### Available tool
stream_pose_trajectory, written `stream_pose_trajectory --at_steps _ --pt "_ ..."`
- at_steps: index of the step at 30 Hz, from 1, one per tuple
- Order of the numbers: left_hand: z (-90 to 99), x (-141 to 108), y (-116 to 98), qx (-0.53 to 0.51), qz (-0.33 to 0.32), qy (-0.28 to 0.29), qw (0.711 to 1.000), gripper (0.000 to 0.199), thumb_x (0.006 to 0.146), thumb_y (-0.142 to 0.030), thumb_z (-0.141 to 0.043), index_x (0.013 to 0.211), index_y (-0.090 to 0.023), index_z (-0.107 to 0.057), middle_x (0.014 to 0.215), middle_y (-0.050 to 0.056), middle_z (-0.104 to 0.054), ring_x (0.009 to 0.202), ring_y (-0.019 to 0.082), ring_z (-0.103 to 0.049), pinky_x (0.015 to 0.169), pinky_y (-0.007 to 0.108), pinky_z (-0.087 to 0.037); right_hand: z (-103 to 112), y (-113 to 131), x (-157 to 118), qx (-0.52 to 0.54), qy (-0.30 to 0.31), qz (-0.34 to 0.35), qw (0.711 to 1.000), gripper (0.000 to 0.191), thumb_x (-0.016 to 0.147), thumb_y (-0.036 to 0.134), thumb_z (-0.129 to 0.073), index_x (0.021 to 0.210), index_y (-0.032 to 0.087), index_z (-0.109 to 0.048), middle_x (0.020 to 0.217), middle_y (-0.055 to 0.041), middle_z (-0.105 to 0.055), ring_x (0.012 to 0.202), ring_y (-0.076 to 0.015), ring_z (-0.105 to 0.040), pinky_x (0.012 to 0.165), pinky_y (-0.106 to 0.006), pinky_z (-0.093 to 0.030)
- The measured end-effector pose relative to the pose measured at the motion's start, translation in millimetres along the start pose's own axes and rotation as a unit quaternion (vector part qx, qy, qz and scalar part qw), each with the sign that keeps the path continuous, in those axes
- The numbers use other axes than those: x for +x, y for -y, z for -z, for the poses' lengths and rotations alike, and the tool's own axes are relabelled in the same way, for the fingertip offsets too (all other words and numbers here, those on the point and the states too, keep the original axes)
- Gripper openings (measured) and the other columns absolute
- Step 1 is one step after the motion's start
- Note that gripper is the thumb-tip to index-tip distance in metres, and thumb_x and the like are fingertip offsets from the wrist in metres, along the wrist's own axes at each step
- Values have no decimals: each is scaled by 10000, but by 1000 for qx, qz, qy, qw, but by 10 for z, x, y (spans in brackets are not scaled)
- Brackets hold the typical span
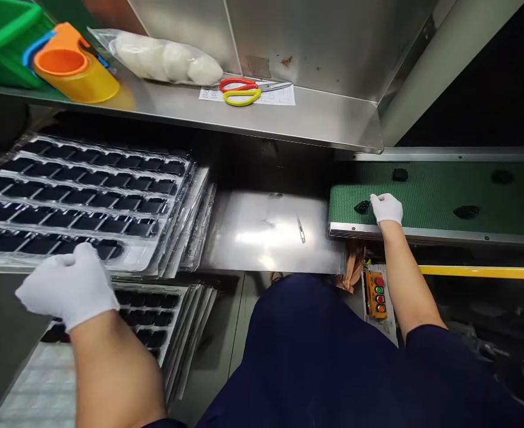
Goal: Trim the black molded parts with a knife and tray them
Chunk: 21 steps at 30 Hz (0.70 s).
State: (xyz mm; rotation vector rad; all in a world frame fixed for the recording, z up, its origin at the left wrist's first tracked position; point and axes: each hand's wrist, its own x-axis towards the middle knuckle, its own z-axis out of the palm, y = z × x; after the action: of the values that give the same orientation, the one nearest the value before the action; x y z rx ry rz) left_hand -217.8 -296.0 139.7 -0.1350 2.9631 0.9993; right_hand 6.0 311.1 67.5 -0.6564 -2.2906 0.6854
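Note:
My left hand (68,286), in a white glove, is curled closed at the front edge of a clear plastic tray (139,255). Its thumb side is beside the last filled pocket of the front row; whatever the fingers hold is hidden. Rows of flat black pieces (94,193) fill the tray, which tops a stack. Over a green conveyor belt (426,199), my gloved right hand (386,208) has its fingers pinched at the edge of a small glossy black part (362,207). Other black parts (467,211) lie farther along the belt.
A knife-like blade (301,228) lies on the metal table (244,238). The shelf above holds scissors (241,92), a bag of white rolls (168,59), a yellow cup (92,83) and a green bin (12,47). A button box (376,295) hangs below the belt.

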Motion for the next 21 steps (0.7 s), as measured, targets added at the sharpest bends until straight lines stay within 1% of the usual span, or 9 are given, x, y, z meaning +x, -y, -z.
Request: stream_pose_trajectory --at_steps 1,3,5,9,12,14,17,19,21 --pt "-82 -127 -28 46 14 -115 992 479 911 -454 -502 545 -195 -332 373 -17 -142 483 164 -156 577 294 -143 -51 -7 49 -2 12 -9 1000 579 877 598 -699 527 262 -384 391 135 -253 336 -55 -158 439 -237 -348" --pt "-313 -432 -183 4 -43 -156 987 438 895 -461 -549 560 -196 -454 449 -39 -350 544 152 -339 607 290 -199 -176 35 104 -10 43 -30 999 619 851 631 -734 526 284 -338 398 133 -240 343 -68 -172 445 -263 -357" --pt "-595 -750 -394 -62 -70 -109 990 433 828 -470 -606 514 -195 -489 463 -46 -351 550 135 -366 607 282 -270 -276 119 125 -28 77 -56 995 561 864 629 -721 555 294 -395 426 119 -330 390 -82 -248 492 -282 -384" --pt "-1141 -1287 -720 -188 -43 180 965 353 842 -460 -629 629 -179 -607 560 -32 -501 598 133 -471 617 272 -356 -350 435 41 -90 133 -101 982 327 942 459 -655 717 236 -572 562 34 -538 556 -118 -409 634 -309 -400" --pt "-1469 -1565 -852 -310 59 344 884 369 892 -521 -631 874 -158 -693 655 14 -628 585 154 -563 601 282 -433 -426 923 -271 -104 171 -72 977 159 935 345 -667 934 187 -657 848 -97 -697 774 -196 -578 734 -349 -420" --pt "-1643 -1687 -914 -418 117 426 794 518 917 -595 -625 1189 -156 -667 899 93 -743 714 207 -682 673 324 -530 -525 1334 -612 -77 217 -9 973 203 942 342 -662 1063 179 -677 1050 -122 -720 923 -209 -621 810 -343 -433" --pt "-1825 -1783 -966 -573 164 454 662 685 866 -613 -739 1394 -208 -576 1306 142 -694 1082 258 -707 916 373 -564 -723 1859 -1171 -46 320 94 941 154 954 346 -641 955 203 -699 904 -54 -717 836 -182 -613 757 -303 -422" --pt "-1898 -1802 -971 -609 171 416 653 652 834 -560 -806 1362 -226 -619 1359 101 -668 1194 240 -652 1005 349 -521 -861 2057 -1468 -69 342 142 926 146 946 308 -624 957 189 -708 865 -59 -713 786 -193 -609 722 -311 -428" --pt "-1944 -1799 -955 -610 177 378 673 590 811 -502 -841 1296 -215 -666 1267 72 -698 1176 224 -637 1014 329 -499 -976 2148 -1663 -104 320 155 929 221 929 268 -609 1092 169 -721 895 -85 -724 807 -228 -628 727 -338 -452"
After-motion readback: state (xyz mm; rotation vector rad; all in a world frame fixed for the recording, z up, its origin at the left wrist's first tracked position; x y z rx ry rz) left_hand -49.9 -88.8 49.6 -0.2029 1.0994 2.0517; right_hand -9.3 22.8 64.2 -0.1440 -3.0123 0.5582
